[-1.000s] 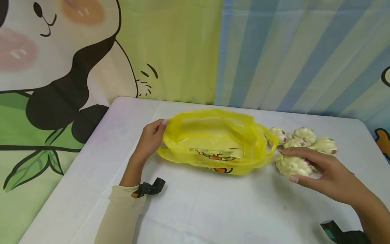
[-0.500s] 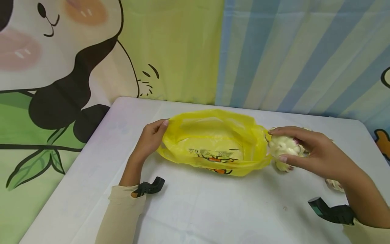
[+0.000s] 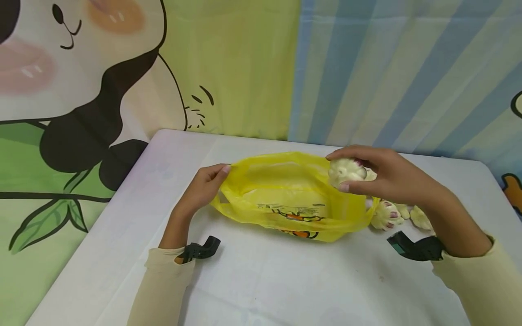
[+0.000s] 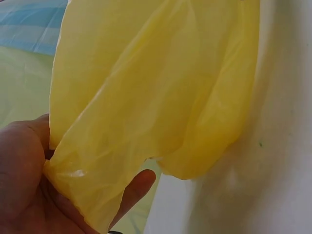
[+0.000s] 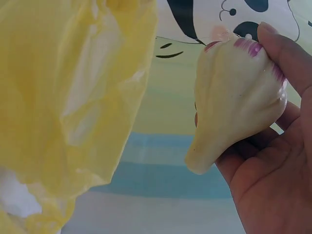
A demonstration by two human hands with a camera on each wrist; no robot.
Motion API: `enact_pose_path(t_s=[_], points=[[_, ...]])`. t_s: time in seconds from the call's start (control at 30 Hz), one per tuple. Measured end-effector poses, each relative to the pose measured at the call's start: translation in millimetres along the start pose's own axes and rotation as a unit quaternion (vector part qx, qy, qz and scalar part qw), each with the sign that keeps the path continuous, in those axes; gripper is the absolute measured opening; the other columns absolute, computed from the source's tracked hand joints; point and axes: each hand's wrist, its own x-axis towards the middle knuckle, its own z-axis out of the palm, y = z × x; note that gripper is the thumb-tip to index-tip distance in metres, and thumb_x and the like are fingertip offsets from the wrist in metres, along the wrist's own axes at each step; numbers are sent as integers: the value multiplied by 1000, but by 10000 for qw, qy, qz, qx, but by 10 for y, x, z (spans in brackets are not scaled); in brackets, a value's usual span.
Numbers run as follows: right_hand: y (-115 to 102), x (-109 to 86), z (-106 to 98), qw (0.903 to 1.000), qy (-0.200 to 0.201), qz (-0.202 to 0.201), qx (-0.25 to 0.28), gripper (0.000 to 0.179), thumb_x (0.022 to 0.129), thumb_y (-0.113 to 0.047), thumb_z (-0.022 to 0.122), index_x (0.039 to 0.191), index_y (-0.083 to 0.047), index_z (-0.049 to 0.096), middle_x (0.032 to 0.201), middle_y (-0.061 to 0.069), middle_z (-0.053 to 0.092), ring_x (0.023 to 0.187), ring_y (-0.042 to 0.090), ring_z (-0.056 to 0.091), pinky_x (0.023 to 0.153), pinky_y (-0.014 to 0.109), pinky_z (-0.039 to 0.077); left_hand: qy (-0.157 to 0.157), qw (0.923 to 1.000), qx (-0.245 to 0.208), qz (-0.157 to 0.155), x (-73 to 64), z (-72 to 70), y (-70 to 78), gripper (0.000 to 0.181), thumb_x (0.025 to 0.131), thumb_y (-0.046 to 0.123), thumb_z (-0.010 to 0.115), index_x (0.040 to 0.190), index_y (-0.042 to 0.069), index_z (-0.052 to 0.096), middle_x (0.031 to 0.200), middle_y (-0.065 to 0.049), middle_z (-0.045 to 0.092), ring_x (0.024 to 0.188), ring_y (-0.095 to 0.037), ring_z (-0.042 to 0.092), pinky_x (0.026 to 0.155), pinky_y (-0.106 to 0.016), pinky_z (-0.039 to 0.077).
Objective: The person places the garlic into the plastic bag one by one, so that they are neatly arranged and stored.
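Note:
A yellow plastic bag (image 3: 285, 199) lies on the table with its mouth spread wide and printed text and a picture visible inside. My left hand (image 3: 205, 188) pinches the bag's left edge between thumb and fingers; the left wrist view shows the thin film (image 4: 146, 87) gathered in that grip. In my right hand (image 3: 391, 176) is a garlic bulb (image 3: 345, 173), held up at the right rim of the bag's mouth. The right wrist view shows the bulb (image 5: 239, 92) whole, cream with purple streaks, gripped by thumb and fingers beside the bag.
More garlic bulbs (image 3: 386, 216) lie on the white table (image 3: 261, 276) to the right of the bag, partly hidden by my right hand and forearm. Behind the table's far edge hangs a printed curtain (image 3: 228, 68).
My right hand has taken up a garlic bulb from the pile and carried it left and up to the bag's mouth. The left hand keeps its grip, shifting barely.

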Motion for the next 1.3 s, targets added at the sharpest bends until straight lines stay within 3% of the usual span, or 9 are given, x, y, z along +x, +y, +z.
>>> enact_pose_path(t_s=[0.23, 0.4, 0.63, 0.9, 1.3], points=[[12, 287, 66, 9989, -330, 261, 183, 47, 89, -18, 73, 134, -23, 58, 128, -3, 58, 95, 10, 58, 83, 27, 49, -44, 10000, 8, 32, 2, -16, -1, 43, 104, 40, 45, 122, 8, 66, 116, -8, 64, 111, -24, 54, 103, -46, 38], [61, 425, 126, 9973, -435, 450, 371, 44, 90, -20, 73, 132, -20, 59, 115, -2, 61, 86, 14, 58, 74, 31, 51, -65, 9998, -89, 137, 7, -22, 0, 41, 104, 39, 45, 116, 7, 67, 114, -8, 64, 109, -23, 55, 102, -45, 39], [158, 541, 224, 9968, -550, 429, 391, 43, 89, -23, 73, 130, -16, 60, 103, -3, 62, 77, 19, 52, 65, 33, 44, -151, 9996, -214, 118, 1, -1, 11, 40, 104, 36, 46, 120, 7, 67, 117, -7, 64, 111, -22, 55, 102, -43, 39], [186, 641, 357, 9906, -891, 499, 906, 44, 90, -22, 72, 132, -13, 59, 117, 3, 60, 86, 22, 58, 73, 37, 52, -160, 9996, -207, 78, 1, 30, 12, 41, 103, 37, 47, 124, 7, 66, 119, -7, 65, 114, -22, 55, 102, -43, 40], [265, 818, 674, 9837, -1517, 421, 874, 50, 88, -28, 74, 134, -16, 57, 126, 5, 57, 89, 19, 60, 74, 35, 53, -144, 9994, -271, 136, 12, 59, 26, 42, 103, 38, 47, 123, 7, 67, 120, -7, 65, 117, -21, 55, 102, -44, 40]])
